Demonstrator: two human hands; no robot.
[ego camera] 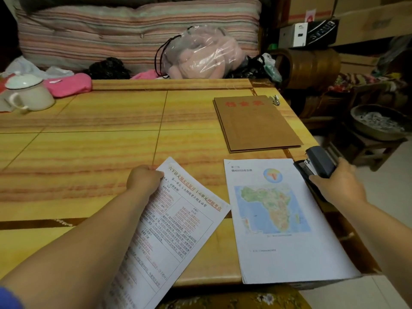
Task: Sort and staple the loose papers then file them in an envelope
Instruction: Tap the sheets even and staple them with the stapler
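Note:
My left hand (143, 178) grips the top left corner of a sheet set with red and black printed text (176, 221), tilted over the table's front edge. To its right a paper stack with a map of Africa (278, 219) lies flat on the table. My right hand (336, 184) holds a dark stapler (316, 162) at the map stack's upper right edge. A brown envelope (256, 123) with red characters lies further back on the right.
The yellow wooden table (100, 141) carries a white lidded mug (26, 92) and a pink cloth (69, 84) at the far left. A small metal clip (276, 100) sits by the envelope. Behind are a plastic bag with a plush toy (200, 54) and a striped cushion (111, 34).

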